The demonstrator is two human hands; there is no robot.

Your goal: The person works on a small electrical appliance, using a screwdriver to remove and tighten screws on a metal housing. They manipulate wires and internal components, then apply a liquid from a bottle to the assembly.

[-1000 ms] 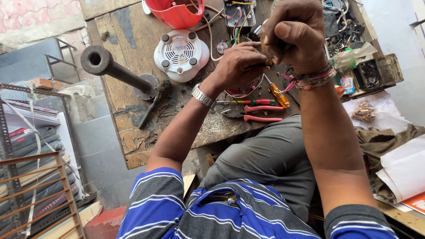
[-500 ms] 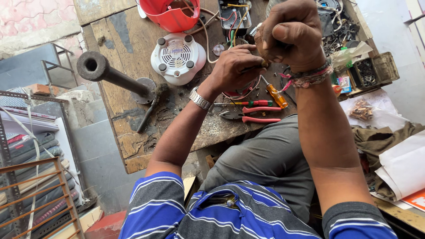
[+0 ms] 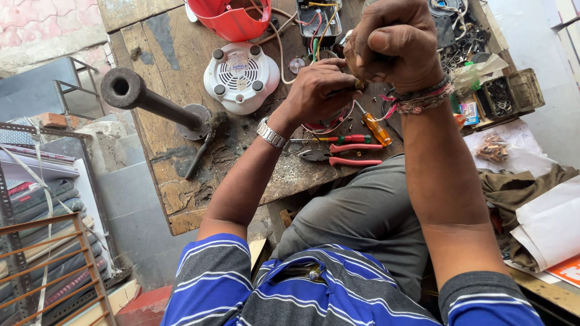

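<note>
My left hand (image 3: 317,90), with a metal watch on the wrist, is closed around a small dark part held over a worn wooden workbench (image 3: 175,193). My right hand (image 3: 393,45), with thread bands at the wrist, is a tight fist above it, gripping a thin tool or wire whose tip meets the part; the fingers hide what it is. Under the hands lie an orange-handled screwdriver (image 3: 376,128), red-handled pliers (image 3: 347,154), a red and green screwdriver (image 3: 338,139) and a loop of red and white wires.
A white round appliance base (image 3: 241,75) and a red plastic housing (image 3: 229,18) sit at the back. A dark metal pipe stand (image 3: 148,99) rises at left. Boxes of small parts (image 3: 507,90), cloth and paper (image 3: 550,223) crowd the right. A metal rack (image 3: 42,259) stands left.
Both hands have stayed together on the small part, with only slight shifts; the view has drifted a little to the left.
</note>
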